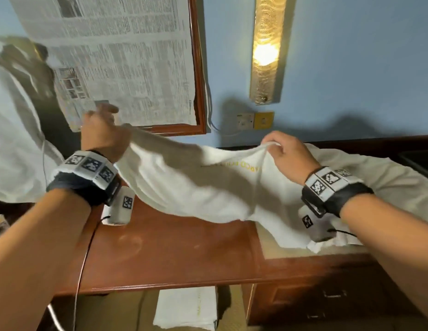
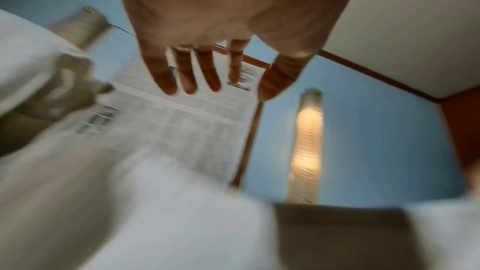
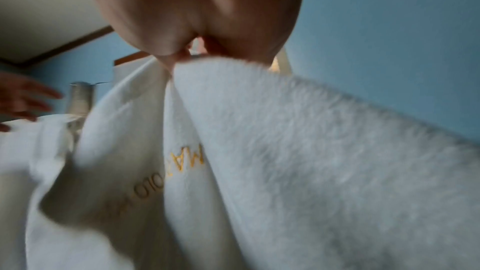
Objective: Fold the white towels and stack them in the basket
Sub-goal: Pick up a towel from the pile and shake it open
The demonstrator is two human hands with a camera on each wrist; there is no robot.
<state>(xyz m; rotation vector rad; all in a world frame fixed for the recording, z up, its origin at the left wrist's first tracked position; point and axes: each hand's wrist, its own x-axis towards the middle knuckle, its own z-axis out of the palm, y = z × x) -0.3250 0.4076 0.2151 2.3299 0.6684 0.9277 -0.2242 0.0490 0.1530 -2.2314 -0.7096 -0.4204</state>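
Note:
A white towel [image 1: 196, 182] with gold lettering hangs spread above the wooden desk [image 1: 172, 254]. My right hand [image 1: 277, 146] pinches its upper edge; in the right wrist view the thumb and fingers of that hand [image 3: 192, 52] close on the towel [image 3: 285, 130]. My left hand [image 1: 100, 125] is raised at the towel's left end. In the left wrist view this hand [image 2: 215, 89] has straight, spread fingers with nothing between them, and the blurred towel [image 2: 182, 213] lies below. A folded white towel [image 1: 186, 306] sits under the desk's front edge. No basket shows clearly.
More white towels [image 1: 387, 173] lie heaped on the desk's right side. A wood-framed panel covered with newspaper [image 1: 112, 56] hangs behind my left hand. A lit wall lamp [image 1: 266, 51] and sockets [image 1: 254, 120] are on the blue wall. Drawers [image 1: 327, 297] sit at the lower right.

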